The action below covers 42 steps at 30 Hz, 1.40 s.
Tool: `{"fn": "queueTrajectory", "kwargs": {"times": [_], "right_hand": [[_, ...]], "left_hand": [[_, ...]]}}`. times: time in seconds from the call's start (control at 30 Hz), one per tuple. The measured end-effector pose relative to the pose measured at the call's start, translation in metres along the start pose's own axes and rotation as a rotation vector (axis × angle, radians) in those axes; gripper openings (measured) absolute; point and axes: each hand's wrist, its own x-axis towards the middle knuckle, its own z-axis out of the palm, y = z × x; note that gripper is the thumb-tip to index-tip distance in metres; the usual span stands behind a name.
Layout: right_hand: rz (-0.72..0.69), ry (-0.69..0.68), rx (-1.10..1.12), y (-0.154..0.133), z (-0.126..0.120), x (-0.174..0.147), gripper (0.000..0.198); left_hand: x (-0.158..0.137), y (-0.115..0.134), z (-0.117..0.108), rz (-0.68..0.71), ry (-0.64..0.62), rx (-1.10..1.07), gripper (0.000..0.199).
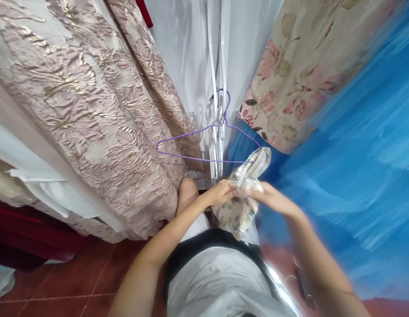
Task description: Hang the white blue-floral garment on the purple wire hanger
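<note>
A purple wire hanger (187, 133) is in front of me, its hook upward. Over its right end loops a pale floral garment (236, 211), bunched and hanging down in front of my lap. My left hand (222, 192) pinches the garment's left side just below the loop. On the other side my right hand (260, 193) grips the bunched cloth, slightly smeared by motion. The hanger's left end has no cloth on it. White straps (214, 66) hang down behind the hanger's hook.
Pink and gold brocade fabric (68, 88) hangs close on the left. To the right are a cream floral cloth (300, 88) and blue tulle (366, 185). White fabric (178, 39) hangs ahead. Below lies a red tiled floor (82, 273), with dark red cloth (26, 237) at far left.
</note>
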Motion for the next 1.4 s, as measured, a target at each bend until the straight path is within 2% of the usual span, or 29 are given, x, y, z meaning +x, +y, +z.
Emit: {"fn": "queueTrajectory", "kwargs": {"times": [0.1,0.2,0.27,0.33,0.4,0.5,0.57,0.7,0.77,0.83,0.97,1.07,1.2,1.3,1.4], "right_hand": [[0.001,0.027,-0.083,-0.004,-0.009,-0.004,0.042],[0.006,-0.04,-0.119,0.002,-0.009,-0.004,0.042],[0.0,-0.096,-0.134,0.007,-0.008,-0.002,0.041],[0.001,-0.081,-0.155,0.011,-0.011,0.0,0.04],[-0.003,0.02,-0.182,0.016,-0.019,0.003,0.04],[-0.066,0.277,-0.226,0.022,-0.04,0.006,0.039],[-0.145,0.457,-0.24,0.024,-0.056,0.008,0.036],[-0.278,0.673,-0.235,0.025,-0.074,0.011,0.034],[-0.323,0.711,-0.251,0.024,-0.075,0.013,0.034],[-0.354,0.7,-0.279,0.022,-0.072,0.018,0.033],[-0.412,0.657,-0.341,0.016,-0.063,0.043,0.025],[-0.402,0.575,-0.406,0.012,-0.057,0.073,0.029],[-0.276,0.46,-0.527,0.018,-0.05,0.106,0.032],[-0.293,0.484,-0.561,0.027,-0.047,0.111,0.034],[-0.317,0.507,-0.566,0.033,-0.047,0.104,0.031]], "left_hand": [[0.004,-0.008,-0.011,-0.056,0.003,0.051,0.036],[0.022,-0.023,-0.011,-0.05,-0.036,0.109,0.018],[0.038,-0.035,-0.004,-0.026,-0.084,0.132,0.024],[0.05,-0.047,0.006,-0.032,-0.114,0.108,0.028],[0.053,-0.058,0.013,-0.113,-0.089,0.047,0.024],[0.037,-0.066,0.016,-0.248,-0.036,-0.016,0.013],[0.013,-0.065,0.011,-0.289,0.003,-0.018,0.024],[-0.049,-0.052,-0.015,-0.357,0.14,0.001,0.03],[-0.078,-0.045,-0.035,-0.389,0.228,0.059,0.025],[-0.099,-0.038,-0.056,-0.42,0.378,0.14,0.021],[-0.109,-0.028,-0.1,-0.459,0.738,0.272,0.018],[-0.096,-0.026,-0.131,-0.493,0.893,0.333,0.014],[-0.076,-0.036,-0.16,-0.562,0.9,0.336,0.01],[-0.066,-0.048,-0.173,-0.566,0.829,0.331,0.009],[-0.059,-0.053,-0.181,-0.509,0.743,0.339,0.009]]}}
